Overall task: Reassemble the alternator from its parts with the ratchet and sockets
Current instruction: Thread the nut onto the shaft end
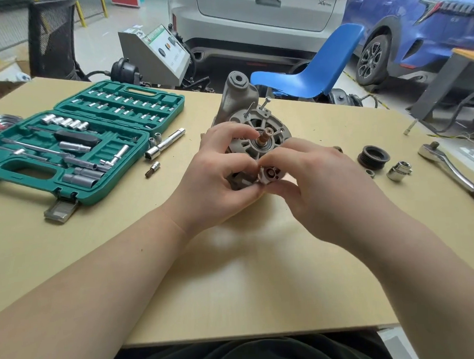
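Both hands meet mid-table (235,275): left hand (216,177) and right hand (315,183), fingers curled, pinching a small grey metal fitting (270,175) at the alternator (258,131) near edge. Alternator: grey cast housing, spoked face up, coppery shaft stub centre, mounting ear far side. Right: black pulley (373,157), socket (398,171), ratchet (449,168). Left: open green socket case (72,144).

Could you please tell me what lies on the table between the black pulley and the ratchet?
In the head view, a loose chrome socket lies between the black pulley and the ratchet.
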